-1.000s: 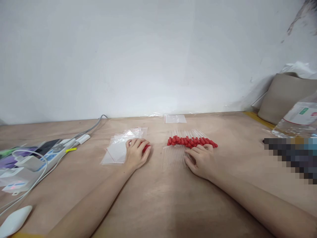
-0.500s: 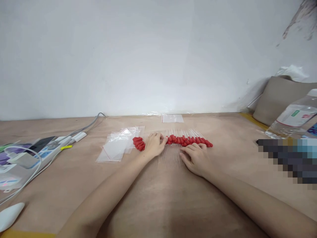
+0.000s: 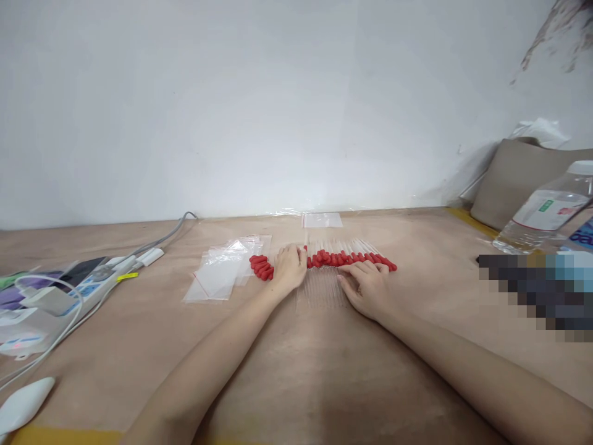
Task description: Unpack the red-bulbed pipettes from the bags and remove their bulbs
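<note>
A row of droppers with red rubber bulbs [image 3: 345,256] and thin clear stems lies across the table in front of me. Their stems point both away from me and toward me. At the row's left end, my left hand [image 3: 291,266] is closed, its fingertips pinching a red-bulbed dropper [image 3: 304,248]. My right hand [image 3: 368,284] rests over the near side of the row, thumb and forefinger a little apart by the clear stems [image 3: 322,290]. A smaller group of red-bulbed droppers [image 3: 262,267] lies left of my left hand, its stems hard to make out.
Clear zip bags [image 3: 213,275] overlap at the left, and another bag [image 3: 322,220] lies by the wall. A power strip [image 3: 88,287] with cables and a white mouse [image 3: 26,405] are farther left. On the right stand a plastic bottle [image 3: 546,213] and a grey-brown bin [image 3: 500,185].
My left hand has turned slightly, and a red bulb now shows at its fingertips. My right hand has shifted slightly, its fingers still over the row. The view has moved a little.
</note>
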The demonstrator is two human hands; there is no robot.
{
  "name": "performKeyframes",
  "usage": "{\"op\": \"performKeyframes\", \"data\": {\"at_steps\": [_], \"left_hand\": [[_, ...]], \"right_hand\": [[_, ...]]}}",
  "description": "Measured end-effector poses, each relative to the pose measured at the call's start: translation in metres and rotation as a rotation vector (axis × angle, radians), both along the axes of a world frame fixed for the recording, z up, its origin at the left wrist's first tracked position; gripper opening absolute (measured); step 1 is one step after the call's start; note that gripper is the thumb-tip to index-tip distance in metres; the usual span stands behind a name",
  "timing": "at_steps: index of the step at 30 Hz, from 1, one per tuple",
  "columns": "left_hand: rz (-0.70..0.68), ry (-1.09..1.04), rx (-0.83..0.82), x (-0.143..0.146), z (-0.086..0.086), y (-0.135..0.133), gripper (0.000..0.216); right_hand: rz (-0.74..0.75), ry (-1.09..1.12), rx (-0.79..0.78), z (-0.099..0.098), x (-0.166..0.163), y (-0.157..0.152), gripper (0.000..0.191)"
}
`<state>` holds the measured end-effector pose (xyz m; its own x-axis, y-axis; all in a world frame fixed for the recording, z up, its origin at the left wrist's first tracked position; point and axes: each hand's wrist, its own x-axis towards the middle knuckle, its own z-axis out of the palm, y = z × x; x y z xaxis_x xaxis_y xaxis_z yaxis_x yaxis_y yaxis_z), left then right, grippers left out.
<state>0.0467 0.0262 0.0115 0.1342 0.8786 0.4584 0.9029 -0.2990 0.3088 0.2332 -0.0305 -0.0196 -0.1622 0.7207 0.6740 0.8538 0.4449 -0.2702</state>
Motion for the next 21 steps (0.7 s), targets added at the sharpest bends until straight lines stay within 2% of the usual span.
{"op": "performKeyframes", "data": {"at_steps": [3,5,7,10,13,18,21], "left_hand": [[-0.060,-0.015,0.036,-0.021,0.002,-0.022,0.021],[-0.171,-0.029,0.097,-0.040,-0.002,-0.038,0.019],[-0.305,-0.004,0.149,-0.058,-0.008,-0.051,0.013],[-0.375,0.012,0.231,-0.071,-0.015,-0.060,0.008],[-0.401,0.010,0.261,-0.070,-0.017,-0.059,0.006],[-0.455,0.000,0.311,-0.065,-0.018,-0.056,0.005],[-0.457,-0.005,0.324,-0.066,-0.018,-0.057,0.004]], "right_hand": [[-0.044,0.053,0.080,-0.001,0.001,0.002,0.028],[-0.044,0.074,0.141,0.000,0.000,0.001,0.039],[0.006,0.060,0.189,0.002,-0.003,-0.001,0.051],[0.133,-0.017,0.220,0.007,-0.012,-0.005,0.062],[0.211,-0.090,0.197,0.009,-0.021,-0.007,0.054],[0.210,-0.087,0.249,0.004,-0.029,-0.006,0.023],[0.232,-0.122,0.246,0.003,-0.029,-0.005,0.019]]}}
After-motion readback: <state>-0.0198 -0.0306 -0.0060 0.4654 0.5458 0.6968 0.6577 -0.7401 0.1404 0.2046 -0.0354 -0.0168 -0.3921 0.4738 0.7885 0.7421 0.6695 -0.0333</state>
